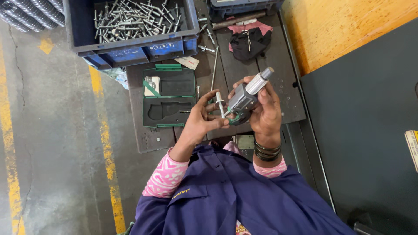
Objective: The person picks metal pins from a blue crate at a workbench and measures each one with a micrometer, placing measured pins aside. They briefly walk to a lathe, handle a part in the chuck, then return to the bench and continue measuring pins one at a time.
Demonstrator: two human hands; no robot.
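The right hand (264, 114) is wrapping around a micrometer (244, 101), fingers curled closed on its grey and green body, the knurled silver thimble poking up and away past the fingertips. The left hand (201, 121) is pinching a small silver bolt (220, 105) between thumb and fingers, holding it upright right at the micrometer's frame; the rest of that hand is staying loosely curved. Whether the bolt is actually sitting between the measuring faces, I cannot tell from here. Both hands are hovering close together above the dark metal table (278, 82), just in front of the person's chest.

To the left of the hands, an open green case (170, 96) is lying flat on the table, its moulded foam recess showing in the near half. Beyond it, a blue crate (130, 50) is sitting at the table's far edge, packed with a heap of silver bolts like the one in hand. A few loose ones are lying on the table beside the crate. Further right, a black cloth (248, 43) is resting crumpled on a pink rag. The person is wearing a navy jacket over pink patterned sleeves, with dark bangles (267, 152) on the right wrist.
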